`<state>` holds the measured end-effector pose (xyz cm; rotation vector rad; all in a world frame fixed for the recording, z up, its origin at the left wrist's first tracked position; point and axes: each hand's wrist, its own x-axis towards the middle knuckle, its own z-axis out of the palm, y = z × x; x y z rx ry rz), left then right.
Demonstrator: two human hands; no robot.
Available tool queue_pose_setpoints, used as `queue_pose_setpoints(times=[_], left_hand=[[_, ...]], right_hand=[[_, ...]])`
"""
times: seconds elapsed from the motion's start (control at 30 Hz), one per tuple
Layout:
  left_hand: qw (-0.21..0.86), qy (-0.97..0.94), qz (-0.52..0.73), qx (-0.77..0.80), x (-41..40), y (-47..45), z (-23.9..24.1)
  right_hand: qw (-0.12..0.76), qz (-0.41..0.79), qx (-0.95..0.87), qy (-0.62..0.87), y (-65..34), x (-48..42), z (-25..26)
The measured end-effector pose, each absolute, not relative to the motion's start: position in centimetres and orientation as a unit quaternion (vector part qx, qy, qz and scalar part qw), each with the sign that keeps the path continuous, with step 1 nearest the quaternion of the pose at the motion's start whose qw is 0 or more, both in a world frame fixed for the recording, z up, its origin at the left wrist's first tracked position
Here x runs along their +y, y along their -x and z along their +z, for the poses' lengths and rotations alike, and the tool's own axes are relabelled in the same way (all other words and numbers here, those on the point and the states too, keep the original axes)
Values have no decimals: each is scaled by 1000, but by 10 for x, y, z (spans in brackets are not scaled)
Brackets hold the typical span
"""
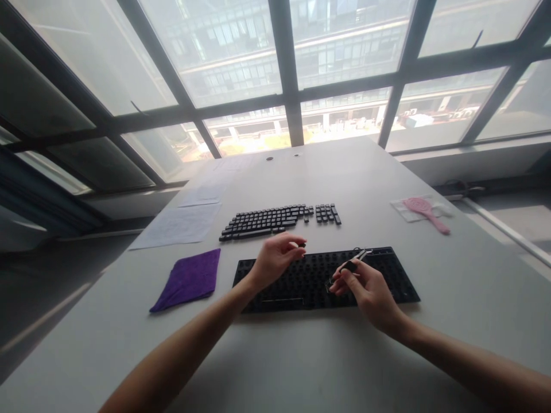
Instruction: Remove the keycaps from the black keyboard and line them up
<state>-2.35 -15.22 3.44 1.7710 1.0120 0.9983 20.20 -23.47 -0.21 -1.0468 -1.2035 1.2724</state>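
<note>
A black keyboard base [314, 304] lies in front of me with its keycaps off. Over its upper left part, my left hand [279, 255] pinches a small black keycap [302, 245] between thumb and fingertips. My right hand [365, 287] is closed around a keycap puller [349, 266] with a black grip and thin metal wires, held above the right half of the base. The wire ends stick out on both sides of the fingers. Beyond the base, the loose black keycaps [269, 219] lie in rows in keyboard order, with a separate number-pad block at the right.
A folded purple cloth [189, 279] lies left of the keyboard base. White paper sheets [176, 225] are spread behind it. To the right, a pink hairbrush-shaped item [424, 211] rests on clear plastic wrap. The white table [344, 172] reaches towards large windows.
</note>
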Motion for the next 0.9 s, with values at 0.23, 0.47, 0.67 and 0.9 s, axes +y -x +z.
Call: queue_pose_setpoints(times=[0.23, 0.47, 0.67, 0.9], left_hand=[[352, -735, 341, 469, -81, 48, 34], [38, -863, 238, 443, -61, 51, 15], [-16, -880, 177, 441, -56, 51, 6], [-6, -874, 188, 448, -52, 54, 1]], right_hand=[[525, 543, -493, 431, -204, -234, -9], [517, 550, -493, 432, -205, -232, -7], [510, 555, -498, 429, -206, -233, -4], [516, 558, -492, 424, -205, -233, -1]])
